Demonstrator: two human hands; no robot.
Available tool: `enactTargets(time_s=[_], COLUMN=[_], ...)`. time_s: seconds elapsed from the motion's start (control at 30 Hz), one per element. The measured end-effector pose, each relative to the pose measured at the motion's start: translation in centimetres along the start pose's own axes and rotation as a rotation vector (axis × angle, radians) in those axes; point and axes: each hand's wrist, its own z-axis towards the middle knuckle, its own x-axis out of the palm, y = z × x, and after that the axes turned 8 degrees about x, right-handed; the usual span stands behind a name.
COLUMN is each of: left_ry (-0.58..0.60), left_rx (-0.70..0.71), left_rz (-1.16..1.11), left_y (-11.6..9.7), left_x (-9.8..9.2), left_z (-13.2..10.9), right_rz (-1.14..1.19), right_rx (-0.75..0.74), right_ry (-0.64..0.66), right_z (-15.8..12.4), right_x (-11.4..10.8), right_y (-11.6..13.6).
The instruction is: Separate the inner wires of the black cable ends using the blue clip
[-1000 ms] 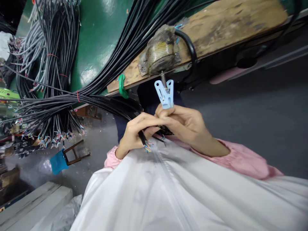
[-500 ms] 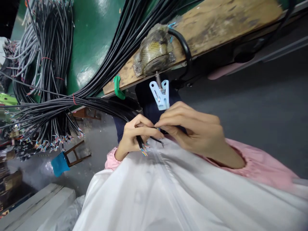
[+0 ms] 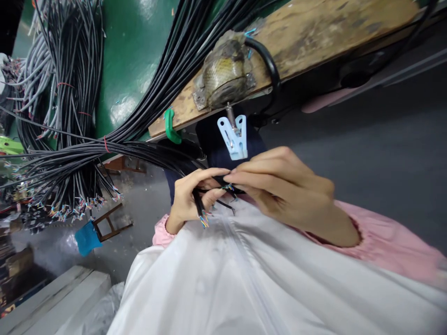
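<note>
Black cables (image 3: 198, 202) with stripped ends and thin coloured wires run through my left hand (image 3: 190, 193), whose fingers are curled round them. Close against it, my right hand (image 3: 282, 190) pinches at a cable end where blue and yellow wires (image 3: 228, 187) show between the fingertips; its exact grip is partly hidden. One thin black cable end (image 3: 226, 204) sticks out below, over the white apron (image 3: 223, 270). Just above the hands, a light blue clothes-peg-like clip (image 3: 234, 139) hangs from a metal pin on a motor-like unit (image 3: 225, 72) wrapped in clear film.
The unit sits on a wooden board (image 3: 314, 37) along the edge of a green table (image 3: 122, 60). Tied bundles of black cables (image 3: 78, 70) and grey cables (image 3: 38, 88) lie at left. A green hook (image 3: 171, 126) grips the board's edge. A blue stool (image 3: 87, 237) stands on the floor.
My left fingers have opened out a little and the thumb now shows against the cable. The right hand has shifted slightly right, and more coloured wire is visible between the hands.
</note>
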Motion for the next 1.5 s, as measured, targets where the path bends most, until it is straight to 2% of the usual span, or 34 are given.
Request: enactTargets(time_s=[0.1, 0.2, 0.37, 0.53, 0.7, 0.87, 0.97, 1.07, 1.13, 1.33, 1.5], left_ry=[-0.029, -0.109, -0.152, -0.108, -0.089, -0.162, -0.194, -0.184, -0.175, -0.173, -0.175], left_rx=[0.036, 0.087, 0.057, 0.038, 0.025, -0.030, -0.043, -0.041, -0.045, -0.103, -0.070], left_rz=[0.053, 0.128, 0.219, 0.245, 0.272, 0.246, 0.218, 0.228, 0.229, 0.176, 0.149], left_y=[-0.1, -0.4, -1.0, -1.2, -1.3, -1.2, -1.1, -0.9, -0.8, -0.7, -0.7], left_x=[0.1, 0.2, 0.3, 0.2, 0.3, 0.7, 1.0, 1.2, 1.3, 1.2, 1.1], left_z=[0.3, 0.6, 0.7, 0.8, 0.9, 0.8, 0.7, 0.8, 0.9, 0.8, 0.8], right_rz=[-0.059, -0.144, -0.148, -0.064, -0.120, -0.221, -0.115, 0.056, 0.147, 0.431, 0.609], right_rx=[-0.028, -0.005, 0.076, 0.072, 0.074, 0.017, 0.132, 0.342, 0.458, 0.632, 0.731], right_ry=[-0.003, -0.062, -0.142, -0.144, -0.076, -0.066, -0.099, -0.119, -0.087, 0.066, 0.100], right_z=[-0.2, -0.4, -0.5, -0.3, -0.1, -0.2, -0.2, -0.1, -0.1, -0.6, -0.8], right_x=[0.4, 0.7, 0.9, 1.4, 1.5, 1.4, 1.2, 1.1, 1.2, 1.3, 0.9], right_y=[-0.1, -0.1, 0.0, 0.5, 0.5, 0.5, 0.5, 0.3, 0.0, -0.4, 0.0])
